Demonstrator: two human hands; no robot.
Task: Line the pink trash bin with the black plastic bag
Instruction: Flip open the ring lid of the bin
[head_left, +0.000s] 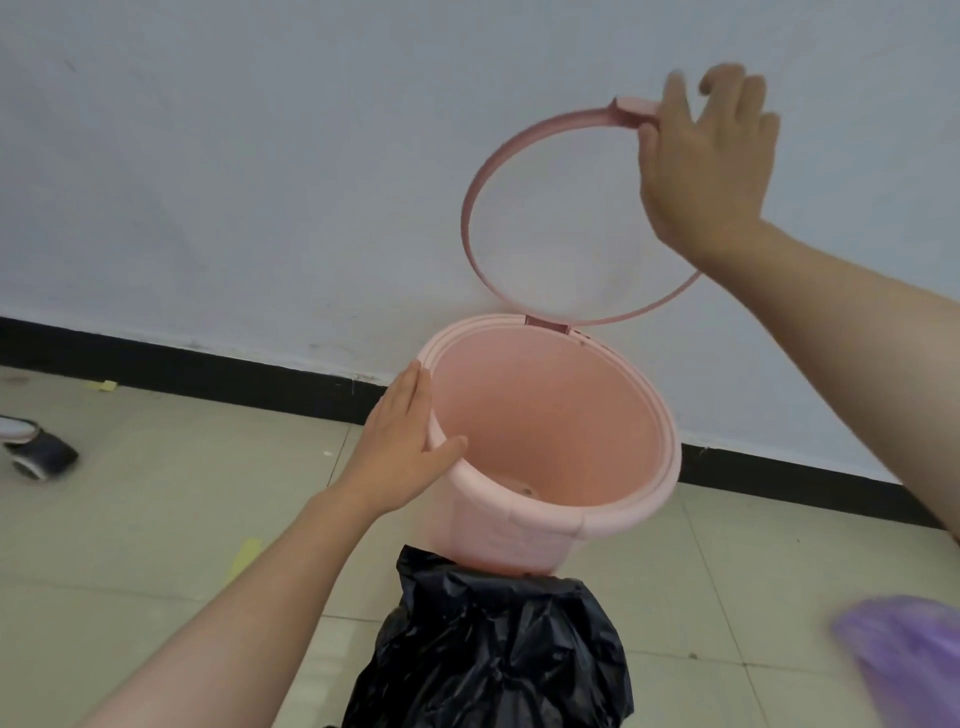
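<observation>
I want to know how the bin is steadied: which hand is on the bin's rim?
The left hand, resting on the near-left rim of the bin. The right hand holds the raised ring instead.

Pink trash bin (524, 514) w/ pink ring lid (470, 218), darker pink hinge (548, 326); black plastic bag (493, 644) glossy blk; wall (260, 182) pale blue-white w/ blk baseboard (208, 371); floor tiles (156, 545) beige, yellow scraps (108, 385); blurred purple thing (909, 660) at rt.
</observation>
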